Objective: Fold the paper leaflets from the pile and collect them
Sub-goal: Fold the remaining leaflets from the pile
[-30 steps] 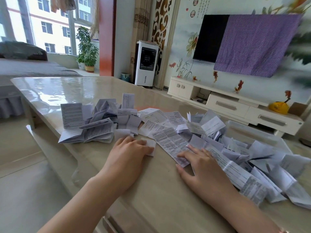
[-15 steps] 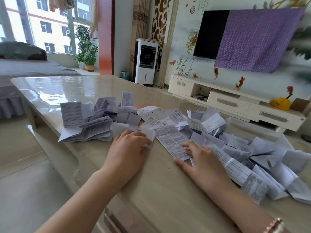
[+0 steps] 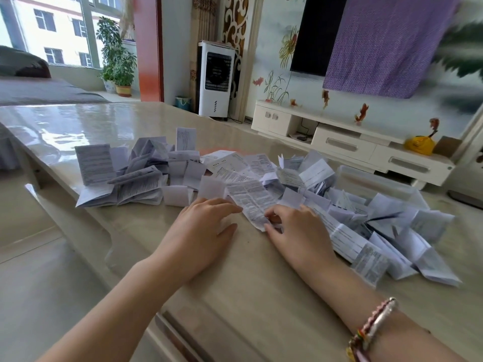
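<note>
Right hand (image 3: 300, 231) nearer printed leaflet (image 3: 248, 202), glossy beige table (image 3: 248, 296), living room.

left hand (image 3: 201, 231) released folded leaflet (image 3: 211, 188), hands closer together

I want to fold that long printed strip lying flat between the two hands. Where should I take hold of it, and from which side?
Take the long printed leaflet by its near end, coming in from the bare table in front. That end juts free of the pile, while the far end runs in among other sheets. The right hand already has its fingers at that end, so pinching there looks easiest.
</note>
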